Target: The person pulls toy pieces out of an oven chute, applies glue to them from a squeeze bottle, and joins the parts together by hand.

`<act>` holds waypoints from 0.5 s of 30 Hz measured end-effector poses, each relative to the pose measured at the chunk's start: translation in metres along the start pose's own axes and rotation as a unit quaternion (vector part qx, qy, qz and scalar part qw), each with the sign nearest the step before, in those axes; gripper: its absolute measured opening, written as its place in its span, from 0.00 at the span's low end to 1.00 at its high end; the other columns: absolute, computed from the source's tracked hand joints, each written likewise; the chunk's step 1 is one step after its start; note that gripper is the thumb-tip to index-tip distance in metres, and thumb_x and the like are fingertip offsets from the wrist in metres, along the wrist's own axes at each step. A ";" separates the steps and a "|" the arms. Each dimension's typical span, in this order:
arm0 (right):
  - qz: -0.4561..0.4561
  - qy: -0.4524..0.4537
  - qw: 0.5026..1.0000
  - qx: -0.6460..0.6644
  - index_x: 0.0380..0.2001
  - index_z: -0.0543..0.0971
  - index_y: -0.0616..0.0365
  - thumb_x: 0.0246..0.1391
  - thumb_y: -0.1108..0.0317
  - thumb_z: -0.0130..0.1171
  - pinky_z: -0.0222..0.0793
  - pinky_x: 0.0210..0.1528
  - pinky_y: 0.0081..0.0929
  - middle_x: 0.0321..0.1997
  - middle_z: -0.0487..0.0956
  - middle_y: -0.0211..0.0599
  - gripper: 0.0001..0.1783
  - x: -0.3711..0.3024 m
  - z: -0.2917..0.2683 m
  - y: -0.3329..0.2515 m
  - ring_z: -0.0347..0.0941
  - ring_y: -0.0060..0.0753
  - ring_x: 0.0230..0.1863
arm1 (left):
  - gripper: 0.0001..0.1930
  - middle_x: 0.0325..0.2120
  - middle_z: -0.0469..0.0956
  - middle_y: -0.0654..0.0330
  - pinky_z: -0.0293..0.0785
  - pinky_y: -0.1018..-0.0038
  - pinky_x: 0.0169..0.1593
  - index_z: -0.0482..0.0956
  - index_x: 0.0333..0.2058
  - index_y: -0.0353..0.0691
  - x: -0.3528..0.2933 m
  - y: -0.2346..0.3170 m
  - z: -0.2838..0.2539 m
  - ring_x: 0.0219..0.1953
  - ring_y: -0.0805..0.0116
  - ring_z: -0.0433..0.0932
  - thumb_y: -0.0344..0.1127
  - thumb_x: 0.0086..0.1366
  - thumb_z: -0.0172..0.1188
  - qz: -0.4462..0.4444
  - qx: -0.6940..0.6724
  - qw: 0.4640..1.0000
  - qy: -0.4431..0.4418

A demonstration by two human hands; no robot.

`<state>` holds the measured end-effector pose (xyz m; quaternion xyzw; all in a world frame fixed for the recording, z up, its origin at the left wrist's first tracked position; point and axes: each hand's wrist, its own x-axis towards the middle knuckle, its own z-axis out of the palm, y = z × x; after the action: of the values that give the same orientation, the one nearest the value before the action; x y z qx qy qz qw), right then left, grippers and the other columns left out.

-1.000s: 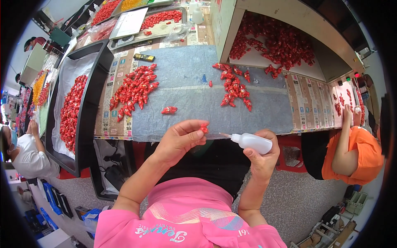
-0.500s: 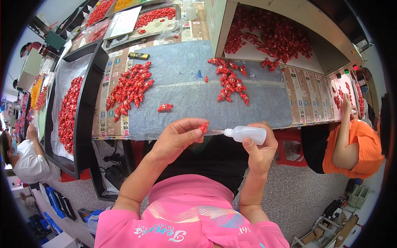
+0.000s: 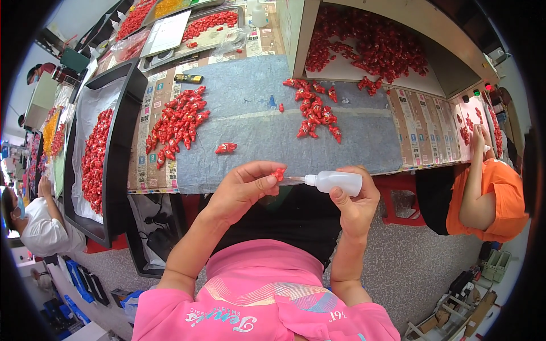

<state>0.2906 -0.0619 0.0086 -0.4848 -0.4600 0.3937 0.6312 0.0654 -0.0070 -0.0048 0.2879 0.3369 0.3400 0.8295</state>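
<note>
Cloth (image 3: 256, 133) beyond; left hand (image 3: 245, 186) pinches piece (image 3: 279, 174); right hand (image 3: 357, 206) levels bottle (image 3: 339, 182); contact unclear

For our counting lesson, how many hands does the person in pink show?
2: left hand, near centre, pinching a red piece; right hand, beside it, holding a white squeeze bottle.

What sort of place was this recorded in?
Probably a small assembly workshop: piles of small red figurines cover the bench, a black tray holds more, and a co-worker in orange sits at the right with similar red pieces.
</note>
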 end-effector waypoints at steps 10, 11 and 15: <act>0.016 0.009 1.000 0.012 0.38 0.77 0.64 0.44 0.67 0.72 0.67 0.40 0.19 0.37 0.74 0.31 0.20 -0.002 0.000 0.002 0.72 0.22 0.37 | 0.15 0.38 0.77 0.63 0.74 0.80 0.44 0.76 0.48 0.35 0.001 0.000 0.001 0.37 0.75 0.76 0.29 0.63 0.59 0.003 0.002 1.000 -0.002; 0.015 0.009 1.000 0.012 0.38 0.77 0.64 0.44 0.67 0.72 0.67 0.40 0.19 0.37 0.74 0.31 0.20 -0.002 -0.001 0.003 0.72 0.22 0.37 | 0.14 0.38 0.77 0.63 0.74 0.80 0.44 0.76 0.48 0.35 0.001 0.000 0.000 0.37 0.75 0.76 0.29 0.63 0.59 0.003 0.001 1.000 -0.003; 0.019 0.007 1.000 0.006 0.38 0.77 0.64 0.44 0.67 0.72 0.68 0.40 0.19 0.37 0.74 0.31 0.20 -0.003 -0.001 0.004 0.72 0.22 0.38 | 0.14 0.38 0.78 0.63 0.74 0.80 0.44 0.76 0.48 0.34 0.000 -0.001 0.001 0.38 0.76 0.76 0.29 0.63 0.59 0.004 0.004 1.000 -0.005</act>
<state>0.2909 -0.0646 0.0040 -0.4925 -0.4440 0.4046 0.6298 0.0665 -0.0075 -0.0049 0.2946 0.3333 0.3409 0.8282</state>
